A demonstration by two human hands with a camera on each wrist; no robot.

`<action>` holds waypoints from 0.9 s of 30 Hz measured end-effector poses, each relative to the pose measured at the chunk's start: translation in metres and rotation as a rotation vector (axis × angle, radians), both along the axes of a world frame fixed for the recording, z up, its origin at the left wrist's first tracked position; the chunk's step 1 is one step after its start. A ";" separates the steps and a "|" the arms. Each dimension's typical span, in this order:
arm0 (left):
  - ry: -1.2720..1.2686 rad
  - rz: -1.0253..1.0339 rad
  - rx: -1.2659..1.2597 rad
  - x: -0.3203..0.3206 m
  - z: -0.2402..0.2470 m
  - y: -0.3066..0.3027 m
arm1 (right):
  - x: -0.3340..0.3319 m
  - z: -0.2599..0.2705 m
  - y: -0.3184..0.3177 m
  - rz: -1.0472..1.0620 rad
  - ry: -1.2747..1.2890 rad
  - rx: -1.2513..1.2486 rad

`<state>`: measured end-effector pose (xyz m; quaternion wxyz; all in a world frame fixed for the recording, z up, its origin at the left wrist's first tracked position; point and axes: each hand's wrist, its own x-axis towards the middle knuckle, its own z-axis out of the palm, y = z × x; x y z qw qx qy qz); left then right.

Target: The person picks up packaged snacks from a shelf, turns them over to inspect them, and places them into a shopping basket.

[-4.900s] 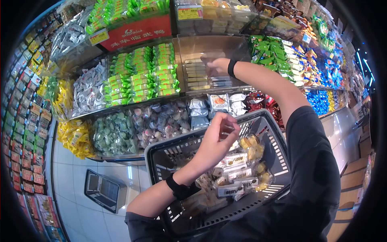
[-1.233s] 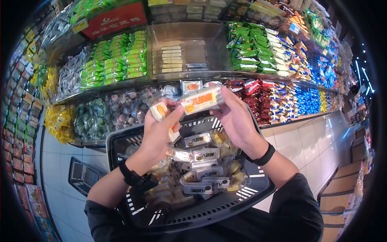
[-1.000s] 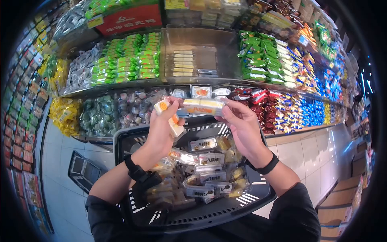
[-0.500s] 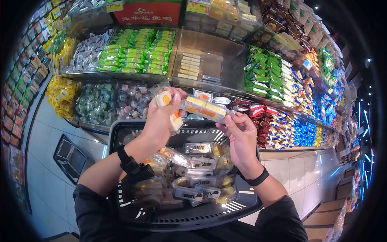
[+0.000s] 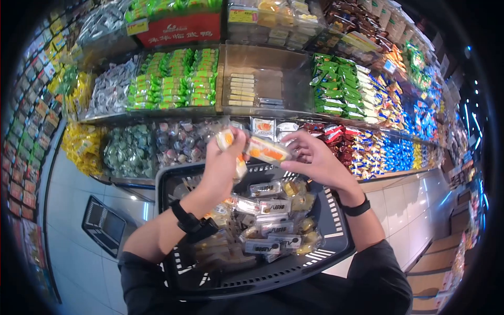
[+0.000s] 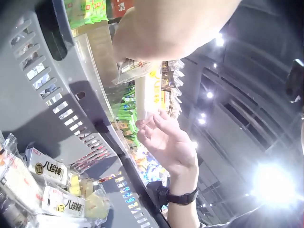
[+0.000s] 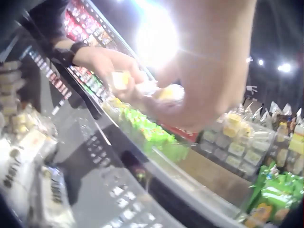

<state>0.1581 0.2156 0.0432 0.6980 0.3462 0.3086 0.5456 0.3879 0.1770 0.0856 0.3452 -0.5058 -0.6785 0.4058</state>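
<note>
Above the basket, my left hand (image 5: 223, 163) grips a clear-wrapped snack bar (image 5: 226, 138) with white and orange showing through. Its thumb and fingers also hold the near end of a second wrapped snack bar (image 5: 266, 150), which points to the right. My right hand (image 5: 325, 163) has thumb and fingers at that bar's other end. In the left wrist view, the right hand (image 6: 168, 147) pinches the lower end of the long white bar (image 6: 147, 92) with yellow print. The right wrist view is blurred; the left hand (image 7: 107, 64) appears there with a bar.
A dark basket (image 5: 241, 286) beneath holds several wrapped bars (image 5: 276, 228). Ahead are shelf bins: one with a short stack of bars (image 5: 241, 89), others with green packets (image 5: 176, 79) and dark green packets (image 5: 336, 86). Another basket (image 5: 102, 226) stands on the floor at left.
Earlier the right hand reached into the bin and the left was empty; then both held bars. In the last half second the bar between the hands turned, and its orange side shows.
</note>
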 end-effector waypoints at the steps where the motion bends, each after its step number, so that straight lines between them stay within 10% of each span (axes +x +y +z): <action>1: 0.009 -0.019 0.006 0.001 0.000 -0.002 | -0.003 0.003 0.002 -0.015 0.011 0.008; 12: -0.111 -0.177 -0.092 0.008 0.002 -0.013 | -0.018 0.082 0.162 0.016 -0.782 0.769; 17: -0.049 -0.316 0.015 0.012 0.000 -0.014 | -0.014 0.030 0.307 0.060 -1.228 0.643; 27: -0.025 -0.362 -0.043 0.007 0.004 0.001 | -0.024 -0.078 0.412 0.046 -1.288 0.455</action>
